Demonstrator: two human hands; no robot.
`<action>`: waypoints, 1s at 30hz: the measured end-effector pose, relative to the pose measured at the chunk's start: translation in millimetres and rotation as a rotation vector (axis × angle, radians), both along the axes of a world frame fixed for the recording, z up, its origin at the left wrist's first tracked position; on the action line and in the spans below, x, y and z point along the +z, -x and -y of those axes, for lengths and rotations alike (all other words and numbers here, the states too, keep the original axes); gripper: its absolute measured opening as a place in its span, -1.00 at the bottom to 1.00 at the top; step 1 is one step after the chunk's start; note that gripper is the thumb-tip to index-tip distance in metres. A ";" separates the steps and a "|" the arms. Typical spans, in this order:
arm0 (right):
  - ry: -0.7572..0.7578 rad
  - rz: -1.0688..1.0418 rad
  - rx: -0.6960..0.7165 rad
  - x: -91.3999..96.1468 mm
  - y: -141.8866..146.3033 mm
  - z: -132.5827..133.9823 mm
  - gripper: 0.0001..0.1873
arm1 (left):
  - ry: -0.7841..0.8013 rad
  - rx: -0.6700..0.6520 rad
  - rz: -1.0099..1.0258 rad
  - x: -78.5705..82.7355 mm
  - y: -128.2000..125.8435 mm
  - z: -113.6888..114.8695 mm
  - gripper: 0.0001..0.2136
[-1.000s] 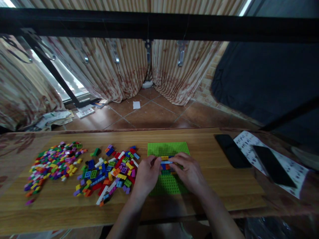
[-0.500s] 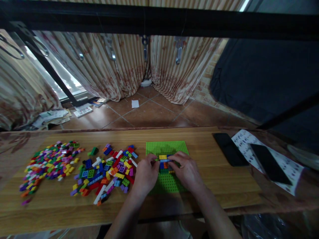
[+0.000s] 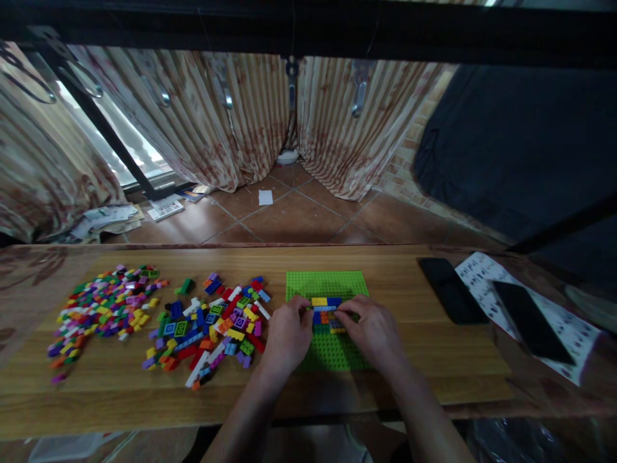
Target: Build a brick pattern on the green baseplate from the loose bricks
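Midway along the table (image 3: 434,360), on the green baseplate (image 3: 328,283), sits a small brick stack (image 3: 324,307). Left hand (image 3: 288,334) and right hand (image 3: 373,331) flank it, curled fingertips touching its sides; whether they pinch it I cannot tell. Loose bricks (image 3: 212,328) lie leftward.

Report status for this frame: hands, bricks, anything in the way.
Left hand and right hand both at the brick stack, fingertips on it. Stack sits on green baseplate. Loose bricks close beside left hand.
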State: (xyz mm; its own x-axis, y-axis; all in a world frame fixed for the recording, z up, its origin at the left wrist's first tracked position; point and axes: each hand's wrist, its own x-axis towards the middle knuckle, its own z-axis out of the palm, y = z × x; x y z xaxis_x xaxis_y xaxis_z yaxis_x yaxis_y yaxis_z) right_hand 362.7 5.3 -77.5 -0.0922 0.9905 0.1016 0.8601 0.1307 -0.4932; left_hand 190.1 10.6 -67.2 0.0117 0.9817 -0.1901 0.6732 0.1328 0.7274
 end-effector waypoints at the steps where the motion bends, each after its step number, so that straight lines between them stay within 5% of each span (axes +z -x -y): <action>1: 0.003 0.005 0.004 0.7 1.8 0.3 -0.88 | 0.002 -0.005 -0.006 0.5 -0.1 0.0 -0.85; 16: -0.038 0.028 0.000 -4.9 2.8 -1.4 -0.78 | -0.045 -0.009 0.004 -6.3 -2.5 -0.9 -0.84; 30: -0.111 -0.162 -0.225 -9.6 3.8 -7.5 -0.73 | -0.012 0.048 -0.043 -3.1 -6.5 -3.1 -0.84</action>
